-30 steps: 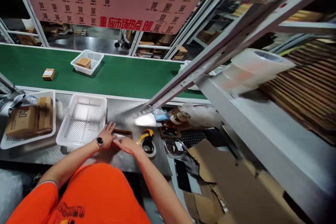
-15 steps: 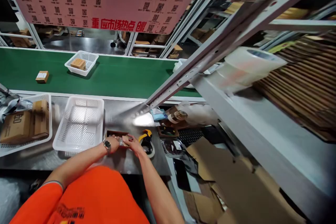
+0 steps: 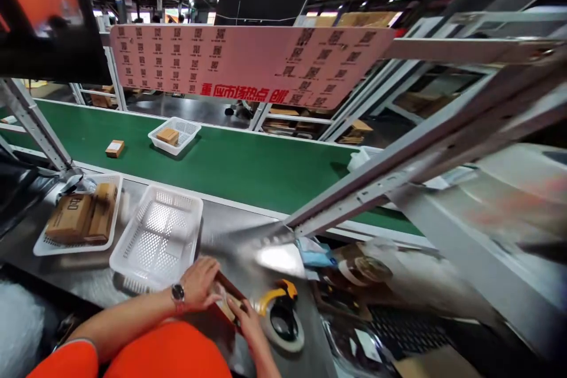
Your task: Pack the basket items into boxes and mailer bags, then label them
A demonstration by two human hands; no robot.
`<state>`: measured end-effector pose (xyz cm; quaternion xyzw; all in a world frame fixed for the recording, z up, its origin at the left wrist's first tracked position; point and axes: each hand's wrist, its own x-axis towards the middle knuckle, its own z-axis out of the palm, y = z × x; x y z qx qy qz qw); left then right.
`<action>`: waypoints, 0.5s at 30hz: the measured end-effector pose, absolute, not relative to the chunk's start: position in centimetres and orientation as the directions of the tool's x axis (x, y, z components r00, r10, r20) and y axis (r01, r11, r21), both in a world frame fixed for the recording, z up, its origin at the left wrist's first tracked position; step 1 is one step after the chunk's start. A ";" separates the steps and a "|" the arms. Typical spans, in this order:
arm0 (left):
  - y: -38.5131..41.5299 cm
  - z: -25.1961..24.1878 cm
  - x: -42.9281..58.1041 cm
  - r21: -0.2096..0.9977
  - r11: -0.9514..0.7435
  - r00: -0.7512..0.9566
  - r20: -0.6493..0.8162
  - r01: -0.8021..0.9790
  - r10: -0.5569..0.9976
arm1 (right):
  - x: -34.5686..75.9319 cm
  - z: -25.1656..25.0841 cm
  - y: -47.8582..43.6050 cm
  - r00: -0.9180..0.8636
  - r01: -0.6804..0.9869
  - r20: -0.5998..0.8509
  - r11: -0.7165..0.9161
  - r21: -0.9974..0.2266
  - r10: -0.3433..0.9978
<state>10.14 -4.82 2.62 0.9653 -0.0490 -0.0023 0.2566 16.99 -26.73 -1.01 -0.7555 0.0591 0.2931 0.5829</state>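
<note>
Close to my body on the metal bench, a small narrow brown cardboard box [image 3: 232, 287] lies at a slant with its top open. Wrapped round its left end is my left hand [image 3: 201, 283], which has a watch on the wrist. My right hand [image 3: 249, 322] grips the near right part of the box, fingers closed at the opening. Something pale, perhaps in clear wrap, shows between the hands; its kind is unclear. A yellow and black tape dispenser [image 3: 283, 314] with a tape roll lies just right of my right hand.
A white basket [image 3: 157, 236] holding a flat pale slip stands left of my hands. Farther left, another basket [image 3: 117, 201] holds brown cartons. Behind runs a green conveyor [image 3: 248, 165] with a small carton [image 3: 115, 148]. A metal post [image 3: 354, 189] slants at right, near a keyboard [image 3: 407, 328].
My view has tilted up, shifting the bench lower and rightward in the picture. The box has gone from lying level to slanting, with both hands still at it.
</note>
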 end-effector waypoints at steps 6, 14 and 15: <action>-6.3 0.8 7.5 0.498 -0.863 0.978 -0.207 0.081 -0.028 | 17.0 -0.1 -26.1 0.804 -0.488 -0.555 -0.296 -0.821 0.215; -6.1 0.7 10.3 0.413 -0.911 0.974 -0.213 0.017 -0.078 | 17.0 -0.6 -26.5 0.788 -0.495 -0.569 -0.308 -0.813 0.237; -6.0 0.5 10.5 0.432 -0.901 0.977 -0.204 0.037 -0.058 | 17.1 -0.6 -26.6 0.781 -0.502 -0.574 -0.300 -0.811 0.247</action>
